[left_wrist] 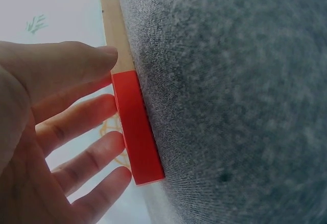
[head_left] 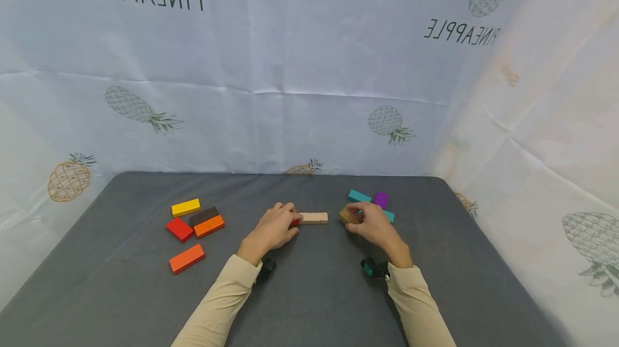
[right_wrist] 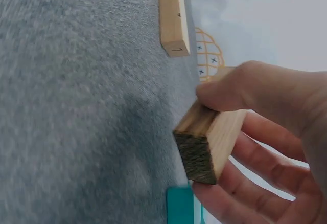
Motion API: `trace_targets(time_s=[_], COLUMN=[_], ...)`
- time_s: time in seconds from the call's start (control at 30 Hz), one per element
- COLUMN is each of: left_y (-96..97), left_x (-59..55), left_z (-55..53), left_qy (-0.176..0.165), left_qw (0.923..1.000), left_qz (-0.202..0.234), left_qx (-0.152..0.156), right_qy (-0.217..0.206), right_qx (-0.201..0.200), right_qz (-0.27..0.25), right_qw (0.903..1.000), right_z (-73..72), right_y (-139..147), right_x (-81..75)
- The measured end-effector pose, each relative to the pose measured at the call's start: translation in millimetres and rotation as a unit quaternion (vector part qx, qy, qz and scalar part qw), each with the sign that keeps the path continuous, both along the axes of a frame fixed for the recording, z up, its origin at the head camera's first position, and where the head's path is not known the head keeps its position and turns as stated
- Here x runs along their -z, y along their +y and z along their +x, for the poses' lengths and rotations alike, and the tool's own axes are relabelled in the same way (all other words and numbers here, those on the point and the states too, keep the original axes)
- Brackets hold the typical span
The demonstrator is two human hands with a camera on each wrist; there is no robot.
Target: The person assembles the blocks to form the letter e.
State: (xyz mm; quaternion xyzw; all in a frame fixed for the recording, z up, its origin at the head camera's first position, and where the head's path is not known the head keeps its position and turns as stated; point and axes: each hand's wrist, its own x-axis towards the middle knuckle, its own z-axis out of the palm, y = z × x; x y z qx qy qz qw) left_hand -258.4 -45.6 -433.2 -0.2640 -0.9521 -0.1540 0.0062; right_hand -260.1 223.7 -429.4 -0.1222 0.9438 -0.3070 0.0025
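My left hand (head_left: 273, 225) is at a red block (left_wrist: 137, 127) lying end to end with a pale wooden block (head_left: 314, 218). In the left wrist view, the fingertips touch the red block's long edge, and the thumb lies by the joint between both blocks. My right hand (head_left: 375, 223) pinches a brown wooden block (right_wrist: 207, 137) between thumb and fingers. That block is tilted and apart from the pale block's right end. Past the right hand lie a teal block (head_left: 359, 196) and a purple block (head_left: 381, 200).
At the left lie a yellow block (head_left: 186, 207), a red block (head_left: 180, 230), a dark block (head_left: 203, 216) and orange blocks (head_left: 187, 259). Another teal block (head_left: 389, 216) shows beside the right hand. A pineapple-print curtain (head_left: 309, 67) hangs behind the grey table (head_left: 319, 298).
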Motion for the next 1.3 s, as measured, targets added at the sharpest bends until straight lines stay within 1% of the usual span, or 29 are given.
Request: trace_targets(time_s=[0.03,0.13,0.2,0.4,0.57,0.7,0.97,1.2,1.3], left_y=[-0.4,-1.2,-1.5,-1.1,-1.2,-1.3,-0.5,0.2,0.3], left_x=[0.1,0.9,0.9,0.9,0.0,0.9,1.0,-0.3,-1.0], left_z=[0.1,-0.6,-1.4,-3.4,-2.3,-2.3,-3.4,-3.0,-2.9], left_qy=[0.002,-0.004,-0.015,-0.018,-0.020,-0.019,-0.021,-0.022,-0.022], left_qw=[1.0000,1.0000,0.9999,0.9998,0.9998,0.9998,0.9998,0.9997,0.9997], left_qz=[-0.002,-0.002,0.001,0.002,0.005,0.001,0.002,0.005,0.004], left_qx=[0.000,0.002,0.001,-0.002,-0.001,-0.001,-0.001,-0.004,-0.007], right_qy=[0.001,0.010,0.015,0.030,0.029,0.028,0.031,0.014,-0.005], right_qx=[0.002,0.008,0.010,0.006,0.012,0.008,-0.003,-0.009,-0.013], right_qz=[-0.004,-0.009,-0.010,0.011,0.027,0.031,0.055,0.047,0.040], right_qw=[1.0000,0.9999,0.9998,0.9995,0.9991,0.9991,0.9980,0.9987,0.9991], right_z=[-1.3,-6.0,-9.8,-23.2,-32.8,-36.3,-43.8,-43.5,-43.2], right_y=[-1.9,-6.7,-9.7,-17.0,-21.9,-25.6,-30.8,-31.8,-30.4], right_x=[0.6,1.4,1.3,2.0,4.2,4.6,9.2,7.4,5.4])
